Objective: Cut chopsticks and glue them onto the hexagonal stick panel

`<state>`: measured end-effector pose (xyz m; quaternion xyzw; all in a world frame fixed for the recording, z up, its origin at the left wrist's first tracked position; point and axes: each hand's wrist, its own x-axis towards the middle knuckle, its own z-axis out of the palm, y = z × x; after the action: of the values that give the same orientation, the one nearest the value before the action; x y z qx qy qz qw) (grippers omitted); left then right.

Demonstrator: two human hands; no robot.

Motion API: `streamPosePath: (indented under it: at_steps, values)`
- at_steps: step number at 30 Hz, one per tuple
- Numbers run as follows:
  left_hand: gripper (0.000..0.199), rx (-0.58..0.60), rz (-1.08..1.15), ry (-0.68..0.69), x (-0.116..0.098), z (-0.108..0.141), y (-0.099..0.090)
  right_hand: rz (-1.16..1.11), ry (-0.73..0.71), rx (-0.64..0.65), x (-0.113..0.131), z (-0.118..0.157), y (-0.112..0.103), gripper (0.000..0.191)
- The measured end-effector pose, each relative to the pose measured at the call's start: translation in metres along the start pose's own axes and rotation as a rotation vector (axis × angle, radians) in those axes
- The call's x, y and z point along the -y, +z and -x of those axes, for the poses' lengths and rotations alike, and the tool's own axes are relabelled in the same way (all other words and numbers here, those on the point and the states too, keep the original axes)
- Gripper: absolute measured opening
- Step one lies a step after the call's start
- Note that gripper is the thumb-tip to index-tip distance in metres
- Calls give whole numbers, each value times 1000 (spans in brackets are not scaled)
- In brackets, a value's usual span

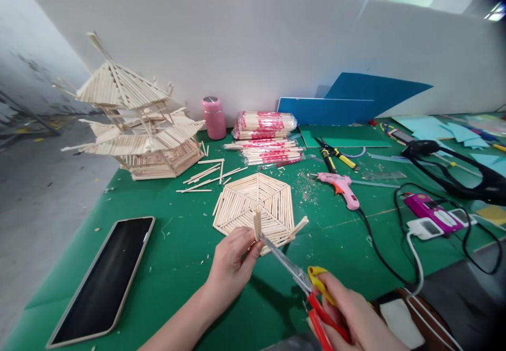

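My left hand [231, 260] pinches a short piece of wooden sticks [257, 222], upright at the near edge of a flat polygonal panel [272, 197] made of sticks. Whether that piece is joined to the panel I cannot tell. In my right hand [350, 311] are scissors [290, 267] with red and yellow handles. Their blade tips reach the piece beside my left fingertips; the exact contact is hard to make out. Another short stick piece [299, 226] slants outward from the panel's right corner. Loose cut sticks [203, 176] lie to the panel's left.
A pagoda-like stick model [144, 143] stands at the back left. Behind are a pink flask [214, 119] and wrapped stick bundles [264, 124]. To the right lie pliers [336, 156], a pink glue gun [340, 187] and a corded purple power strip [429, 211]. A phone [105, 280] lies front left.
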<state>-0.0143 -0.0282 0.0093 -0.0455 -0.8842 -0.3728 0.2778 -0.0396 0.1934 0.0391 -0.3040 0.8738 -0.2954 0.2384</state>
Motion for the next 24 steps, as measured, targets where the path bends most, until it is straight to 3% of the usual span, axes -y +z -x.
streamPosePath:
  at_steps: [5,13,18,24]
  values:
    - [14,-22,-12,25,-1,0,-2,234,-19,-89,-6,-11,-12,35]
    - [14,33,-19,61,-3,-1,-5,295,-182,-68,-16,-24,-41,36]
    - [15,60,16,49,-3,-2,-7,355,-255,-109,-21,-30,-43,43]
    - [16,115,50,26,0,-2,-8,443,-317,-169,-11,-39,-43,47]
